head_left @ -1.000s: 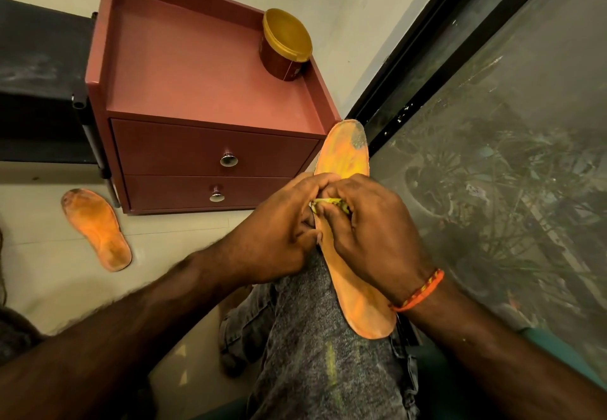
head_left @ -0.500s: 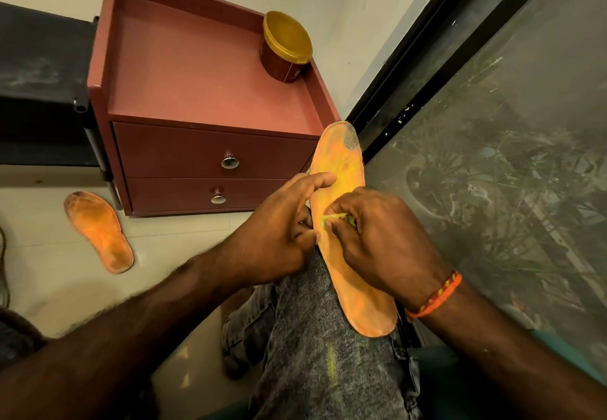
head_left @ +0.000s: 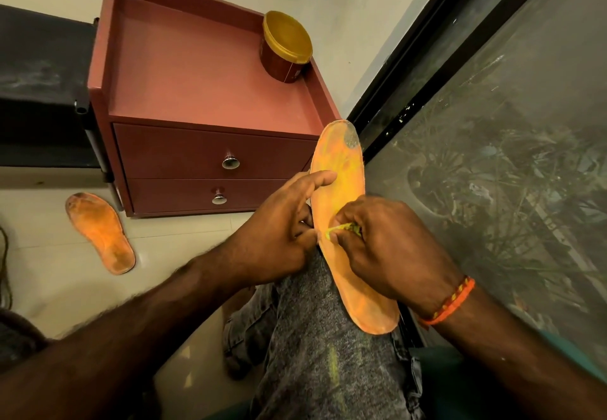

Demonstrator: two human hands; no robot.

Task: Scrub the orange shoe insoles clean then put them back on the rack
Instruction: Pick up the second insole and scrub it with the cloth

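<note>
**Scrubbing the first insole, second one waiting**

While the second insole (head_left: 100,233) lies grimy on the floor (head_left: 49,288) at far left, well apart from me, I judge the scrubbing step is under way. My left hand (head_left: 279,239) steadies the insole on my knee (head_left: 341,196), fingers (head_left: 320,178) curled loosely on its edge. My right hand (head_left: 387,249) has its fingers pinched closed on a small yellow-green scrubber (head_left: 341,229), pressed to the insole's middle. Next I should work toward the grey patch at the toe, then swap insoles.
</note>
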